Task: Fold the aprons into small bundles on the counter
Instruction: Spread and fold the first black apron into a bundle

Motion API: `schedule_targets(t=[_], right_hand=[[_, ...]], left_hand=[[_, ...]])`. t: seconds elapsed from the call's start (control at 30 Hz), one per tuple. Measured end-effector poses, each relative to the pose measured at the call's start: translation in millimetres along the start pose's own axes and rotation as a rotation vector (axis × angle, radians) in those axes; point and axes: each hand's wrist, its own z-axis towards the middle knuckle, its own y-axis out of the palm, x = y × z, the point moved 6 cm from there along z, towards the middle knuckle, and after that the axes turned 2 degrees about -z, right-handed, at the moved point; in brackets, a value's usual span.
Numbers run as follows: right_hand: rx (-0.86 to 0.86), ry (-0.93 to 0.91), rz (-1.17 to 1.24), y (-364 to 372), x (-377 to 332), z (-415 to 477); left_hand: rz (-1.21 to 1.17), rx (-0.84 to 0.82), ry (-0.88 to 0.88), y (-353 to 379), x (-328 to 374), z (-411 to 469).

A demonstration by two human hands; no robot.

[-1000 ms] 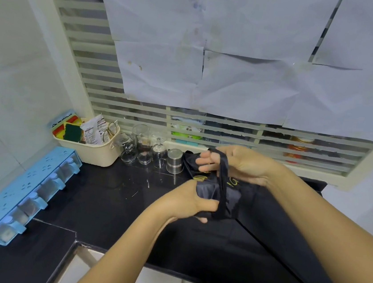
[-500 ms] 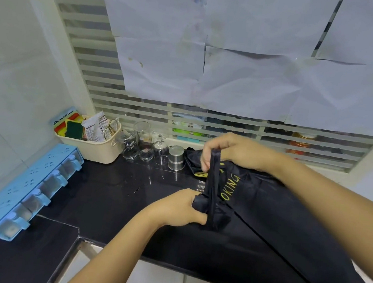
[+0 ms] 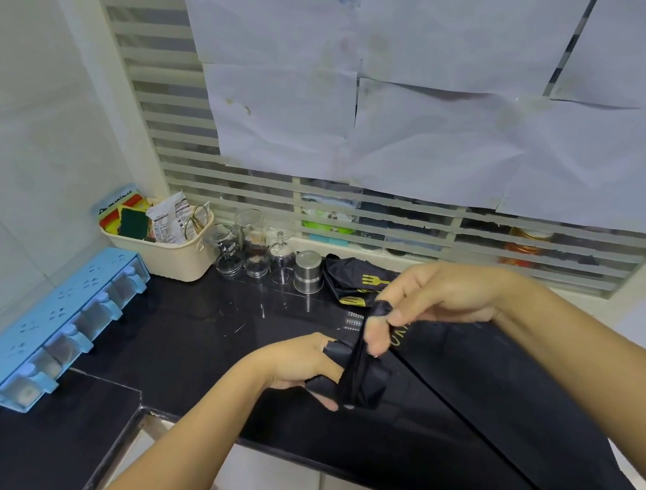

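Observation:
A black apron with yellow lettering lies spread over the right part of the black counter, its lower end hanging past the front edge. My left hand grips a bunched corner of it just above the counter. My right hand pinches the apron's black strap, which runs taut down to the bunched part. A second black apron, rolled into a bundle with a yellow fork print, lies against the window ledge behind my right hand.
A cream basket with sponges and packets stands at the back left. Next to it are several clear glasses and a steel cup. A blue spice rack hangs on the left wall. The counter steps down at front left.
My right hand has come down and to the right with the strap. My left hand keeps its grip on the bunched cloth and has shifted slightly toward the front.

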Motion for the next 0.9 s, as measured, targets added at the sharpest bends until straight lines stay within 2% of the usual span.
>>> schedule_targets(t=[0.13, 0.27, 0.33, 0.5, 0.67, 0.77, 0.9], right_hand=[[0.259, -0.112, 0.336, 1.6, 12.4, 16.8], [0.511, -0.325, 0.824, 1.0, 32.2, 24.0], [0.641, -0.420, 0.972, 0.0, 39.8, 25.0], [0.939, -0.545, 1.072, 7.9, 40.0, 31.0], [1.100, -0.463, 1.031, 9.8, 41.1, 31.9], [1.138, -0.367, 0.967, 6.6, 46.5, 34.5], [1.180, -0.205, 0.818, 2.6, 58.7, 36.9]], left_hand=[[-0.073, 0.083, 0.046, -1.0, 5.7, 4.2], [-0.007, 0.474, 0.271, -22.4, 24.0, 8.2], [0.077, 0.663, 0.379, -29.2, 31.7, 4.0], [0.095, 1.048, 0.517, -31.2, 38.4, -7.1], [0.233, 1.295, 0.668, -33.5, 38.5, -13.9], [0.328, 1.371, 0.726, -32.1, 37.0, -17.2], [0.494, 1.298, 0.722, -27.8, 45.5, -16.5]])
